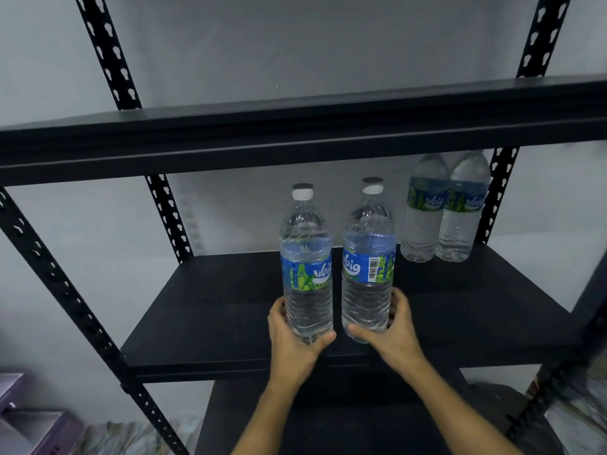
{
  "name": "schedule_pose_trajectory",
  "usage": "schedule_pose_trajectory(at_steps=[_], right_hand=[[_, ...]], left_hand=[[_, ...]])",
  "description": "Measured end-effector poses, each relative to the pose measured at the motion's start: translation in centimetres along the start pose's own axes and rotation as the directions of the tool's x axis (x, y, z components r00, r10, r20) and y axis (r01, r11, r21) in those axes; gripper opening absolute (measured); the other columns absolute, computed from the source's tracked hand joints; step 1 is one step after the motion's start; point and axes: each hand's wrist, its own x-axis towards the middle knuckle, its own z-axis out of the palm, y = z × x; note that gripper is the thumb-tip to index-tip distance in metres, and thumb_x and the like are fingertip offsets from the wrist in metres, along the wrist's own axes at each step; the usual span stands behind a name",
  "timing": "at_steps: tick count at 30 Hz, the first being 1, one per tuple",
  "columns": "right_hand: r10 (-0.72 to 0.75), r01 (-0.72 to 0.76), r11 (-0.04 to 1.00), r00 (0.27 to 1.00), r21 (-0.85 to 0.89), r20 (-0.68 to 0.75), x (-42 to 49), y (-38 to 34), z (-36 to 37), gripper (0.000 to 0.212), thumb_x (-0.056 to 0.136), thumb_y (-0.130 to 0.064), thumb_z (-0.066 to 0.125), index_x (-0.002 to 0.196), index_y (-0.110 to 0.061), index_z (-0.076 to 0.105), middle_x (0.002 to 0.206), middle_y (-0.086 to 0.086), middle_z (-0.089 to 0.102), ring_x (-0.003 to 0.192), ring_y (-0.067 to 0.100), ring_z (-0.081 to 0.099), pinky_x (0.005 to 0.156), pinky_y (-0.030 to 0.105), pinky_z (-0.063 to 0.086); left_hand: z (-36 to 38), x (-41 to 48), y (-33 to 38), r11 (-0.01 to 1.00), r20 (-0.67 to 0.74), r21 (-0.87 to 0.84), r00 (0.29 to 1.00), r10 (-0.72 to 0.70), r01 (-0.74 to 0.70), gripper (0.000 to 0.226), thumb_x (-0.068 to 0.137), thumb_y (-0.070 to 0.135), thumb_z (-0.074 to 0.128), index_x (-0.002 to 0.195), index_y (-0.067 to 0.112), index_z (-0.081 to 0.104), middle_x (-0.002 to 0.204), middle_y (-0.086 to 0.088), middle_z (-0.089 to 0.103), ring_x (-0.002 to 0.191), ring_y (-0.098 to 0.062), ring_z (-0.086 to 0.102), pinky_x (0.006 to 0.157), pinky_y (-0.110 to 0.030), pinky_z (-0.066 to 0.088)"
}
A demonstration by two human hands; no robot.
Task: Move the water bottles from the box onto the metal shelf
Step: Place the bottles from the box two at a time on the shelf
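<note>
Over the metal shelf (213, 310), 6 o'clock edge: left bottle (307, 267) and right bottle (368, 270), upright, bases gripped by fingers of left hand (292, 339) and right hand (395, 336). Shelved pair (427, 218): 2 o'clock.

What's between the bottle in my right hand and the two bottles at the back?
Nothing: in the head view only bare shelf separates the right-hand bottle from the back pair.

Dim, bluish light; wide-angle bending at edges; lower corners blurred, perhaps from motion.
</note>
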Motion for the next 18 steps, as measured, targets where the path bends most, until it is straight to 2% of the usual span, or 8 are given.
schedule_pose_trajectory(at_steps=[4, 8, 10, 14, 18], right_hand=[[-0.015, 0.016, 1.000, 0.999, 0.015, -0.048, 0.20, 1.15, 0.74, 0.104, 0.042, -0.047, 0.091, 0.128, -0.043, 0.033, 0.132, -0.006, 0.042, 0.122, 0.012, 0.047, 0.100, 0.044, 0.048], [-0.012, 0.014, 0.999, 0.998, 0.033, -0.064, 0.42, 1.28, 0.79, 0.100, 0.050, -0.031, 0.094, 0.130, -0.039, 0.035, 0.130, -0.007, 0.046, 0.115, 0.004, 0.050, 0.087, 0.020, 0.047], [-0.013, 0.016, 0.999, 0.998, 0.046, -0.059, 0.38, 1.20, 0.71, 0.099, 0.051, -0.030, 0.094, 0.130, -0.038, 0.035, 0.129, -0.009, 0.048, 0.111, -0.002, 0.051, 0.081, 0.014, 0.044], [-0.007, 0.010, 0.998, 0.999, 0.055, -0.053, 0.29, 1.14, 0.57, 0.098, 0.051, -0.030, 0.094, 0.130, -0.039, 0.037, 0.127, -0.011, 0.051, 0.110, -0.002, 0.052, 0.080, 0.014, 0.044], [0.003, 0.000, 0.998, 0.999, 0.056, -0.050, 0.40, 1.34, 0.41, 0.102, 0.049, -0.036, 0.094, 0.133, -0.038, 0.037, 0.127, -0.011, 0.054, 0.114, 0.005, 0.053, 0.088, 0.022, 0.048]], left_hand=[[0.48, 0.14, -0.44, 1.000, -0.017, -0.021, 1.000, -0.015, 0.015, 0.103, 0.055, 0.031, 0.096, 0.133, 0.041, 0.030, 0.136, 0.009, 0.046, 0.123, -0.008, 0.054, 0.096, -0.026, 0.050], [0.39, 0.31, -0.53, 0.999, -0.030, -0.036, 0.999, -0.030, 0.029, 0.102, 0.054, 0.035, 0.097, 0.134, 0.040, 0.034, 0.134, 0.013, 0.052, 0.119, -0.004, 0.059, 0.094, -0.026, 0.052], [0.35, 0.27, -0.47, 0.998, -0.035, -0.045, 0.998, -0.043, 0.041, 0.102, 0.053, 0.034, 0.097, 0.134, 0.041, 0.036, 0.133, 0.014, 0.054, 0.117, -0.003, 0.060, 0.093, -0.025, 0.052], [0.22, 0.25, -0.32, 0.996, -0.032, -0.076, 0.998, -0.056, 0.054, 0.100, 0.053, 0.029, 0.098, 0.134, 0.040, 0.040, 0.129, 0.017, 0.058, 0.112, 0.003, 0.062, 0.090, -0.020, 0.053], [-0.06, 0.46, -0.33, 0.992, 0.006, -0.109, 0.998, -0.067, 0.067, 0.097, 0.054, 0.022, 0.098, 0.133, 0.037, 0.045, 0.120, 0.018, 0.065, 0.104, 0.008, 0.064, 0.086, -0.019, 0.055]])
